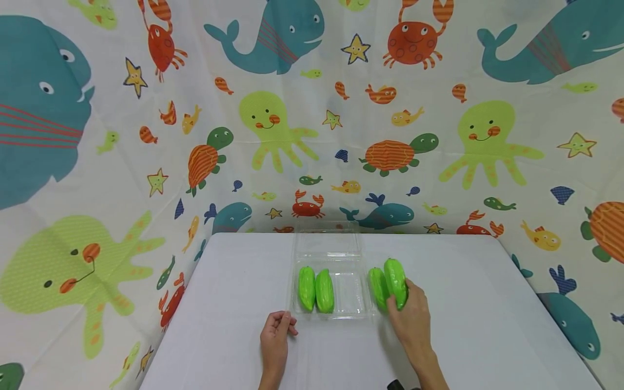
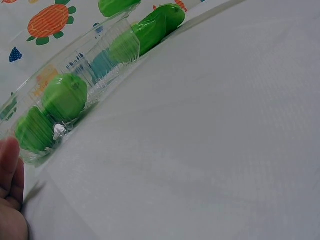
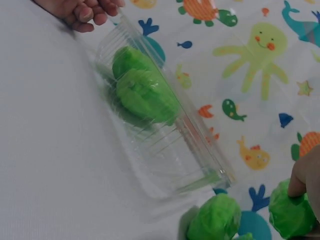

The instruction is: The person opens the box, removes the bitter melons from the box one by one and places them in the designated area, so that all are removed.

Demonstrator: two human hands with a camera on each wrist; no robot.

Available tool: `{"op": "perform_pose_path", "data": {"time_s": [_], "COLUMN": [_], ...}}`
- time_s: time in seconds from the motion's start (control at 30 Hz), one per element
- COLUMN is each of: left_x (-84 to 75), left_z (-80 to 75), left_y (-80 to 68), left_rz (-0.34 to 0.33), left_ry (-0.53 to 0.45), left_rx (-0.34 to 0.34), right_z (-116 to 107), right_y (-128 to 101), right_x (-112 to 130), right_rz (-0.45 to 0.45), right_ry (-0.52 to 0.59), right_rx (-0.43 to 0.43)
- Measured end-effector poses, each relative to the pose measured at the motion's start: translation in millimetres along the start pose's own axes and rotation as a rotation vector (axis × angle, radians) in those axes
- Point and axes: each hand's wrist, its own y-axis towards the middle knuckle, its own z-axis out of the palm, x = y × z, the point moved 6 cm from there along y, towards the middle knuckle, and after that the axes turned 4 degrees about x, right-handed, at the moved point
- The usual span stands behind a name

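My right hand (image 1: 411, 317) grips a green, ridged, cucumber-shaped vegetable (image 1: 396, 281) between thumb and fingers. It is raised off the table in the left wrist view, where its lower part (image 2: 116, 6) shows at the top edge. A similar vegetable (image 1: 377, 287) lies just left of it on the table. Two more, a left one (image 1: 306, 288) and a right one (image 1: 324, 291), lie side by side in the left half of a clear plastic container (image 1: 353, 311). My left hand (image 1: 276, 336) has loosely curled fingers at the container's near left corner; whether they touch it is unclear.
The container's transparent lid (image 1: 327, 244) is folded back towards the far edge of the white table (image 1: 463, 325). Behind and beside the table hangs a cloth (image 1: 283, 216) printed with sea animals. A small black object (image 1: 395, 384) shows at the bottom edge.
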Motion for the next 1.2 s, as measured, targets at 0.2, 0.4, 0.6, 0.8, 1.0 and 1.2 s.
{"op": "perform_pose_path", "data": {"time_s": [0.2, 0.4, 0.6, 0.8, 1.0, 1.2], "left_x": [-2.7, -0.8, 1.5, -0.3, -2.3, -1.5], "left_z": [0.2, -0.9, -1.9, -2.3, -2.6, -3.7], "left_y": [-1.1, -0.7, 0.3, -0.5, -1.4, -1.4], "left_rz": [0.026, 0.018, 0.018, 0.036, 0.027, 0.038], "left_ry": [-0.009, -0.013, -0.012, -0.005, -0.026, -0.021], "left_rx": [0.000, 0.006, 0.010, 0.005, 0.011, 0.016], "right_z": [-5, -9, -12, -14, -16, -17], "right_y": [1, 3, 3, 1, 1, 1], "right_x": [-5, -12, -19, -24, -30, -35], "right_rz": [0.006, 0.008, 0.038, 0.067, 0.068, 0.089], "right_ry": [-0.017, -0.014, -0.017, -0.019, -0.034, -0.046], "right_rx": [-0.019, -0.041, -0.031, -0.022, -0.033, -0.019]}}
